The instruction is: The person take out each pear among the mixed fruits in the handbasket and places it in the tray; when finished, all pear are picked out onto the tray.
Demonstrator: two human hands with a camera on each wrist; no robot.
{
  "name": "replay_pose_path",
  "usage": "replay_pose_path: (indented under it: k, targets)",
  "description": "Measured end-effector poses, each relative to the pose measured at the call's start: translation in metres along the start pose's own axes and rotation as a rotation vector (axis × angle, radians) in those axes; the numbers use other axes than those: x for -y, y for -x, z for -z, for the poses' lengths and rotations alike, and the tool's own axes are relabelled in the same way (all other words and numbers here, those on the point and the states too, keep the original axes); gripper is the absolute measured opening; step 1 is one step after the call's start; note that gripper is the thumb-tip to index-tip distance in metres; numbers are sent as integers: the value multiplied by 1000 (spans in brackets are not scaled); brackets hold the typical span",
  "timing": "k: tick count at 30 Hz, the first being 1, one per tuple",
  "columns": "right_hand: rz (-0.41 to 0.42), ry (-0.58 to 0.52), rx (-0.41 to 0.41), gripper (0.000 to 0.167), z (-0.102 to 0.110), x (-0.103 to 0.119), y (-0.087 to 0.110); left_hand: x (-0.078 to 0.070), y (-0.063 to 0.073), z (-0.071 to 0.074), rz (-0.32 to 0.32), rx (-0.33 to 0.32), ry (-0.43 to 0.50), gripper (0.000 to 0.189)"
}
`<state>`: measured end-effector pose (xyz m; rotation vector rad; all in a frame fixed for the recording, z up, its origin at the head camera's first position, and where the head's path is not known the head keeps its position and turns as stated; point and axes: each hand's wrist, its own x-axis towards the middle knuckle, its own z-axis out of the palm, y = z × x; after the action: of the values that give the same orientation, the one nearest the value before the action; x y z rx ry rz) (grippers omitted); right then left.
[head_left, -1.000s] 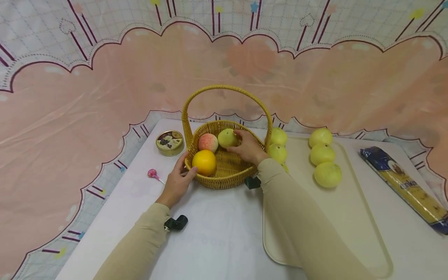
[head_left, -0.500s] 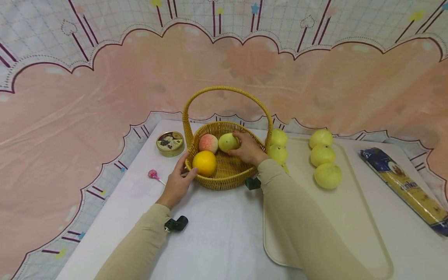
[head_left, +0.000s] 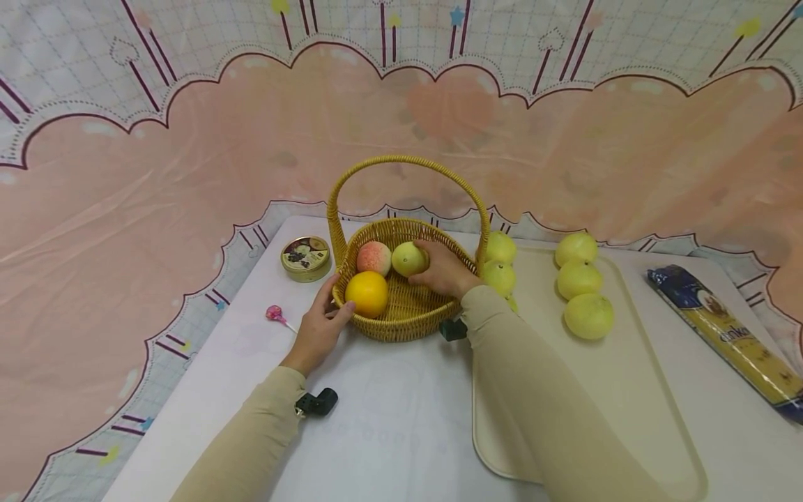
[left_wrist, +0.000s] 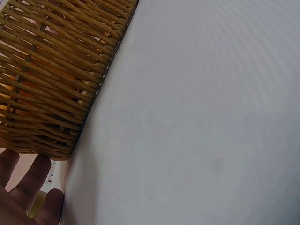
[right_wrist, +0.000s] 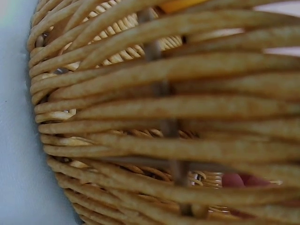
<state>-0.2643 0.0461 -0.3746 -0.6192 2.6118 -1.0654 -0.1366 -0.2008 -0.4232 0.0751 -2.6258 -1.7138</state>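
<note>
A yellow wicker basket (head_left: 401,329) with a tall arched handle stands at the back of the table. My left hand (head_left: 316,335) holds its left rim, thumb over the edge near an orange (head_left: 366,294). Left fingertips (left_wrist: 40,166) touch the weave in the left wrist view. Inside the basket, my right hand (head_left: 447,268) grips a round yellow-green fruit (head_left: 408,259), fingers over its right side. A pinkish peach (head_left: 373,259) lies just left of that fruit, behind the orange. The right wrist view is filled by the basket wall (right_wrist: 187,108), which mostly hides the hand.
Right of the basket lies a cream tray (head_left: 602,418); a column of yellow-green fruits (head_left: 587,316) sits on it, with more (head_left: 499,277) beside the basket. Further right is a blue-and-gold packet (head_left: 728,335). A round tin (head_left: 305,259) and a pink lollipop (head_left: 274,313) lie left.
The yellow-green fruit has turned in my right hand's grip, its dimple now facing nearer me, and has shifted slightly toward me. My left hand keeps its place on the rim.
</note>
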Motion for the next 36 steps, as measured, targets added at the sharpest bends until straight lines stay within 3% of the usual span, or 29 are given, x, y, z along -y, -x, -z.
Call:
replay_pose_path:
  k: [8,22,27,36]
  targets:
    - [-10,35,7,75,-1,-2,1,1,-1,0,4,0,-5,70]
    - [-3,3,30,78,-2,4,-2,-1,0,0,2,-3,-14,70]
    - [28,8,25,71,-2,3,-2,-1,0,-1,-4,-6,-20,69]
    - [88,37,96,67,-5,5,0,-2,1,-1,9,-4,-23,70]
